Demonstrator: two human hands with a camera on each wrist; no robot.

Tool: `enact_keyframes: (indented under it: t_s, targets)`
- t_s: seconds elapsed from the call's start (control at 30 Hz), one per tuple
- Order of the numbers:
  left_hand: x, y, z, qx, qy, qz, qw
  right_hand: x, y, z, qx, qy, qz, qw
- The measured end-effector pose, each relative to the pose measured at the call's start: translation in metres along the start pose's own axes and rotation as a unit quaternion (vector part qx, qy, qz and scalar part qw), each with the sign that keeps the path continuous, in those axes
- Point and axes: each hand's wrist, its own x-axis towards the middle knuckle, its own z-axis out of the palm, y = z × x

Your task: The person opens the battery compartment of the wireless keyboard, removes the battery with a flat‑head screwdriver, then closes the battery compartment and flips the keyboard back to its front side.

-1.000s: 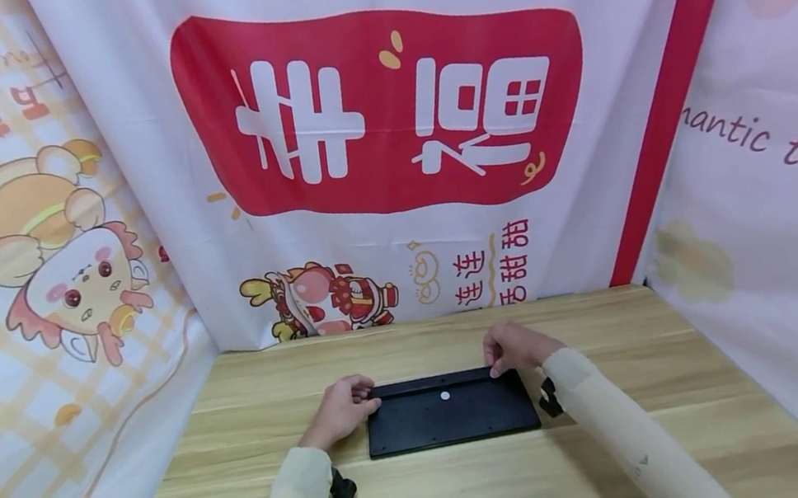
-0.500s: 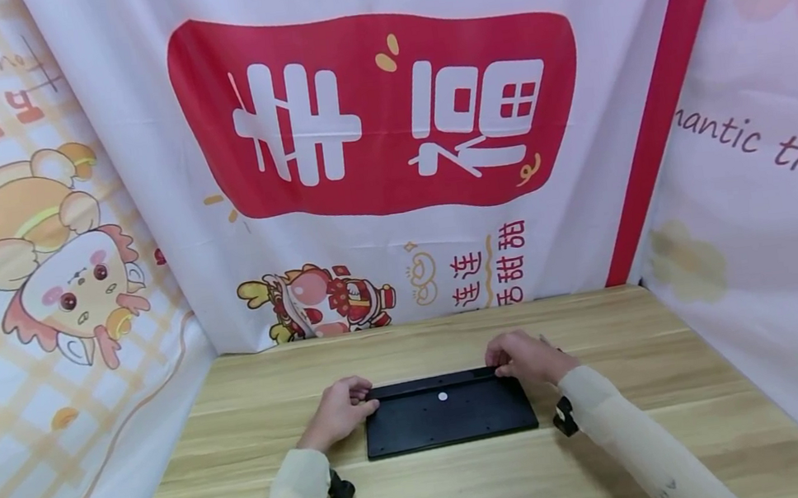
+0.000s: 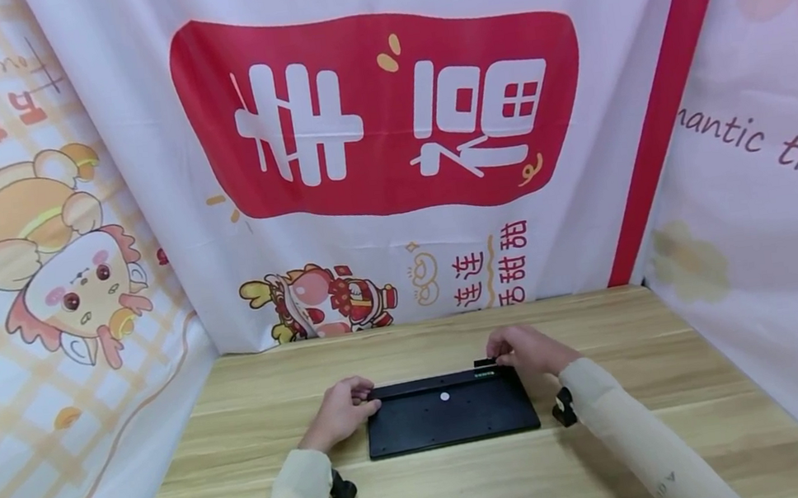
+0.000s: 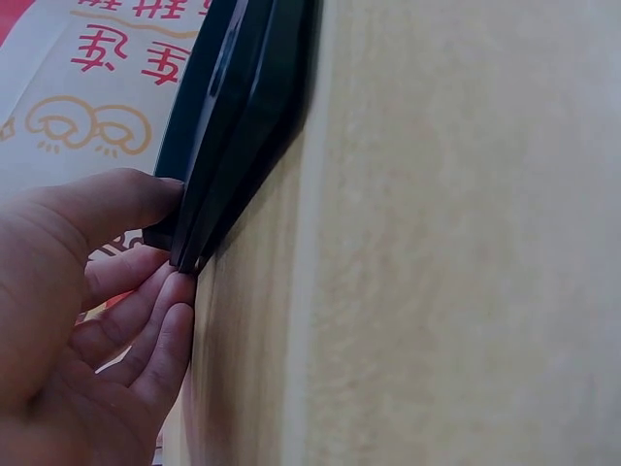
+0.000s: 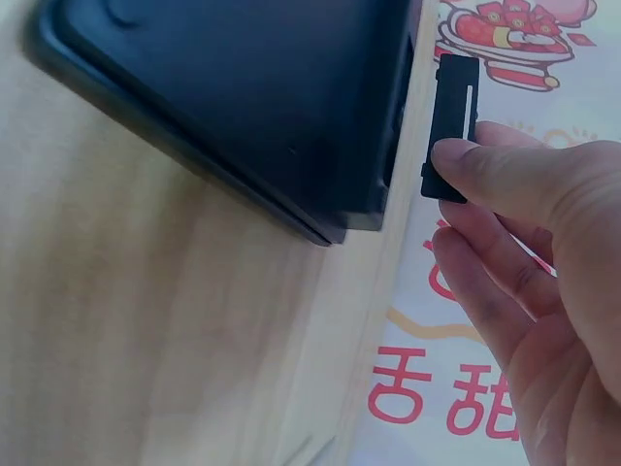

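A black keyboard lies underside up on the wooden table, a small white round sticker on it. At its far left corner my left hand pinches the edge; in the left wrist view the thumb lies on one face and the fingers on the other side. Above the far right edge my right hand holds a slim black battery cover between thumb and fingers, apart from the keyboard. Where the cover was, an uncovered slot shows small light greenish marks; its contents are too small to tell.
The wooden table reaches back to a white printed cloth. More printed cloths hang on the left and right. Black camera mounts sit on the wrists.
My right hand has lifted the battery cover off the keyboard's far right edge, and the slot beneath now shows. My left hand stays on the left corner, and the keyboard lies in place.
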Motion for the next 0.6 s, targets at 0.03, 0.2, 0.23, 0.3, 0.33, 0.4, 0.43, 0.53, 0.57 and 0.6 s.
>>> enact_keyframes:
  t_s: [0.03, 0.2, 0.23, 0.3, 0.33, 0.4, 0.43, 0.53, 0.57, 0.6]
  targets:
    - [0.000, 0.000, 0.000, 0.001, 0.000, 0.000, 1.0000, 0.001, 0.000, -0.002, 0.002, -0.001, -0.002, 1.0000]
    - [-0.001, -0.001, 0.000, -0.001, -0.001, 0.000, 1.0000, 0.008, 0.004, -0.009, -0.003, -0.007, 0.003, 1.0000]
    - [-0.001, -0.002, -0.001, 0.000, 0.000, 0.002, 1.0000, 0.010, 0.005, -0.010, -0.003, -0.008, 0.004, 1.0000]
    - [-0.001, -0.002, -0.001, -0.002, 0.000, 0.002, 1.0000, 0.012, 0.007, -0.011, -0.003, -0.011, 0.008, 0.9999]
    - [-0.001, -0.002, -0.001, -0.002, -0.001, 0.001, 1.0000, 0.013, 0.008, -0.011, -0.003, -0.012, 0.008, 0.9999]
    - [-0.001, -0.002, -0.001, 0.000, 0.001, 0.002, 1.0000, 0.016, 0.010, -0.011, -0.002, -0.013, 0.011, 0.9998]
    - [-0.001, -0.002, 0.000, 0.001, 0.001, 0.001, 1.0000, 0.017, 0.012, -0.011, -0.002, -0.013, 0.011, 0.9999]
    - [0.000, -0.002, 0.001, 0.003, 0.003, -0.001, 1.0000, 0.020, 0.017, -0.010, -0.007, -0.010, 0.008, 0.9999]
    - [0.000, -0.002, 0.001, 0.003, 0.004, -0.001, 1.0000, 0.021, 0.019, -0.009, -0.006, -0.007, 0.008, 0.9999]
    - [0.000, -0.002, 0.000, 0.003, 0.004, -0.003, 1.0000, 0.022, 0.020, -0.008, -0.005, -0.006, 0.008, 0.9999]
